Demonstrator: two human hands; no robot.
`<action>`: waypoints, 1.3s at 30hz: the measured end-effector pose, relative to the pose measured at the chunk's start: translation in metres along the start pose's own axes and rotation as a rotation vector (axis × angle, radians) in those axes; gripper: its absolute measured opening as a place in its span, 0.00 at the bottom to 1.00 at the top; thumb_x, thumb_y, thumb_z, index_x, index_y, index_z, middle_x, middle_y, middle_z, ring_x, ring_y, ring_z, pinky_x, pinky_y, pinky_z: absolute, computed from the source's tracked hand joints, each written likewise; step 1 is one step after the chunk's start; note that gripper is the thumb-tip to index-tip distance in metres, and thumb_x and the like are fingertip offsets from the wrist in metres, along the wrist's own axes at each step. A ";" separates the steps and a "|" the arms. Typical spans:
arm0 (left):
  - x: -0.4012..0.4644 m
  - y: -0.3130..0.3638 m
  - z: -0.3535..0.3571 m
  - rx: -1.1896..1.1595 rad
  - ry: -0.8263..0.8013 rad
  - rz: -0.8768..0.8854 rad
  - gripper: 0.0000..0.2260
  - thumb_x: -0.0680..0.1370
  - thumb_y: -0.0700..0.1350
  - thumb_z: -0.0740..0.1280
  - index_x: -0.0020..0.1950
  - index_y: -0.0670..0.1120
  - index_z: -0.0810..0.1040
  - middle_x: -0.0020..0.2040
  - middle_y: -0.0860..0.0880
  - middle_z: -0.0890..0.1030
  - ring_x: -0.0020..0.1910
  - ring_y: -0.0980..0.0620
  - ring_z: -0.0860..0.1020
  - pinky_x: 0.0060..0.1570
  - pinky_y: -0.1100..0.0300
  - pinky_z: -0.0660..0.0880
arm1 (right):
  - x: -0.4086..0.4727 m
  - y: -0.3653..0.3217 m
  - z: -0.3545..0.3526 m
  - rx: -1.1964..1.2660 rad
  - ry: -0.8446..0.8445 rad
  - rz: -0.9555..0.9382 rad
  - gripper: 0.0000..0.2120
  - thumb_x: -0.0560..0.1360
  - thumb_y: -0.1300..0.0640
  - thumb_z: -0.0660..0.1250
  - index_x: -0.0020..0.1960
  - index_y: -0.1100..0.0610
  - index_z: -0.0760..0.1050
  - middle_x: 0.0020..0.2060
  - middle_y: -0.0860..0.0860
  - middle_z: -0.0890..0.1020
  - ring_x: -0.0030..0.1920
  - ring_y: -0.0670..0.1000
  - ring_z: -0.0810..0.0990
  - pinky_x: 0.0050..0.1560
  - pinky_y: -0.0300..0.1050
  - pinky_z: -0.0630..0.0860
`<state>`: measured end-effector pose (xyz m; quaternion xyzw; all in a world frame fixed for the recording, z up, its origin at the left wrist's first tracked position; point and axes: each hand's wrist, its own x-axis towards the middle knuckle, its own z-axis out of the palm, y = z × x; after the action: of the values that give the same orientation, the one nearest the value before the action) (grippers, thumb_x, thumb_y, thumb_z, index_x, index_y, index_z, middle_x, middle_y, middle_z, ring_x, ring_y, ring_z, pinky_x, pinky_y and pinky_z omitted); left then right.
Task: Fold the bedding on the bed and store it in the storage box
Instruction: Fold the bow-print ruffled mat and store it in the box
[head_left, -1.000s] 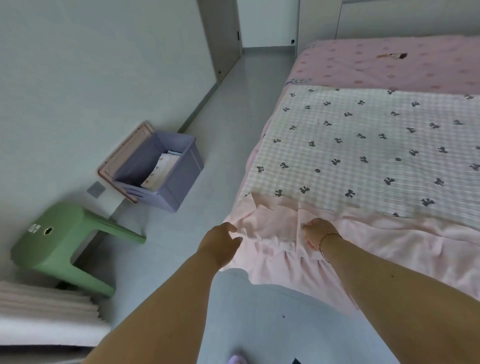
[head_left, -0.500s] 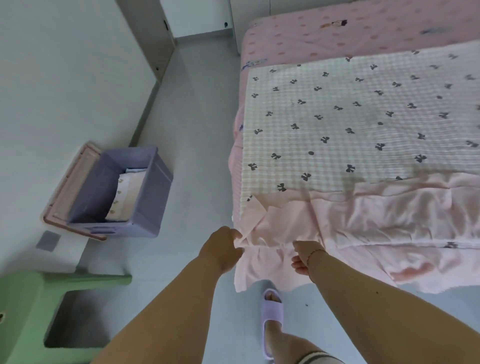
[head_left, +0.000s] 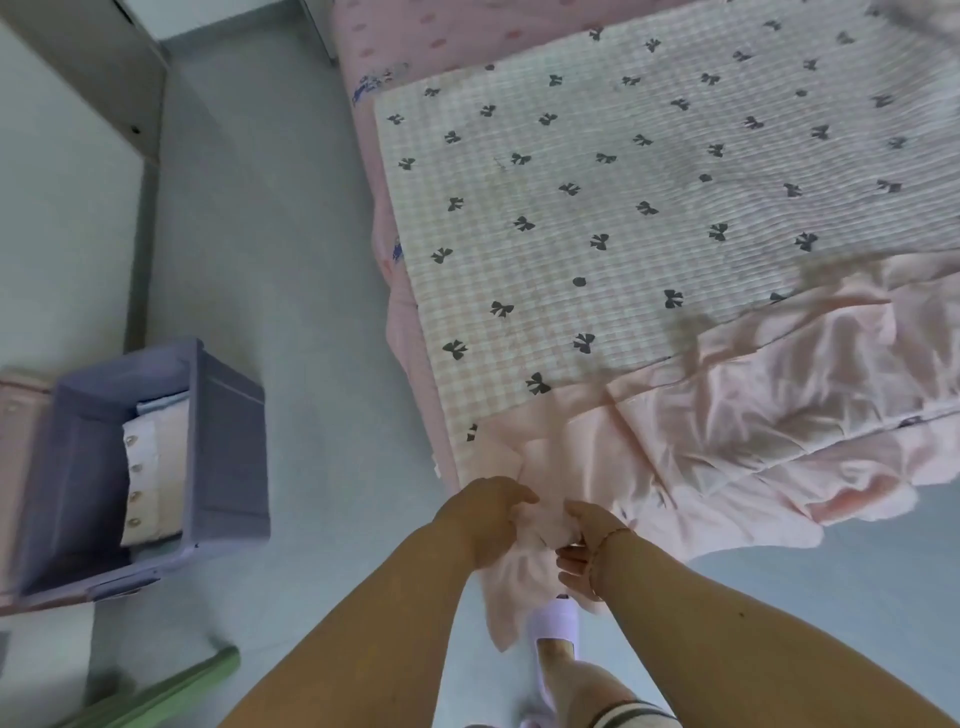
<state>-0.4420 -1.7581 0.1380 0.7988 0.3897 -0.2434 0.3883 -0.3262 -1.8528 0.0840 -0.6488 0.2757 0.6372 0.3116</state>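
Corner gathered at the bed's edge (head_left: 410, 332): I bunch the pink sheet (head_left: 727, 441) for folding.
Left hand (head_left: 485, 514) and right hand (head_left: 584, 545) curl round its corner, close together; the purple storage box (head_left: 228, 441) waits open nearby.

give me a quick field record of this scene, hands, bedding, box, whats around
left hand: left hand grips the bunched corner of the pink sheet
right hand: right hand holds the same corner from the other side
pink sheet: rumpled, corner pulled off the bed edge, hanging toward the floor
checked quilt: checked quilt with a bow print, spread flat on the bed, its near edge under the pink sheet
storage box: purple storage box on the floor left of the bed, open, folded fabric already inside
other: green stool, partly in view
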 end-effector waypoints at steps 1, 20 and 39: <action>0.003 0.000 0.000 0.014 -0.020 0.015 0.23 0.78 0.36 0.59 0.71 0.53 0.70 0.73 0.53 0.67 0.72 0.53 0.64 0.70 0.60 0.62 | 0.003 0.001 0.001 0.027 0.000 -0.002 0.17 0.74 0.46 0.68 0.40 0.61 0.73 0.34 0.55 0.73 0.35 0.53 0.71 0.51 0.49 0.74; 0.038 -0.005 -0.067 -0.087 0.003 0.437 0.31 0.68 0.40 0.69 0.70 0.53 0.68 0.58 0.58 0.76 0.55 0.60 0.75 0.49 0.67 0.74 | -0.032 -0.069 0.058 0.506 -0.091 -0.293 0.22 0.76 0.40 0.61 0.38 0.58 0.74 0.32 0.53 0.78 0.32 0.52 0.76 0.37 0.45 0.73; 0.074 -0.043 -0.159 -0.515 -0.106 0.389 0.12 0.79 0.41 0.65 0.36 0.47 0.72 0.26 0.54 0.70 0.27 0.57 0.65 0.28 0.67 0.63 | -0.034 -0.146 0.022 0.723 0.533 -0.480 0.26 0.70 0.47 0.70 0.63 0.56 0.66 0.53 0.55 0.77 0.48 0.55 0.79 0.29 0.46 0.79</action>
<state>-0.4208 -1.5806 0.1606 0.7201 0.2578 -0.0992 0.6365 -0.2314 -1.7418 0.1260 -0.6846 0.3915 0.2239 0.5727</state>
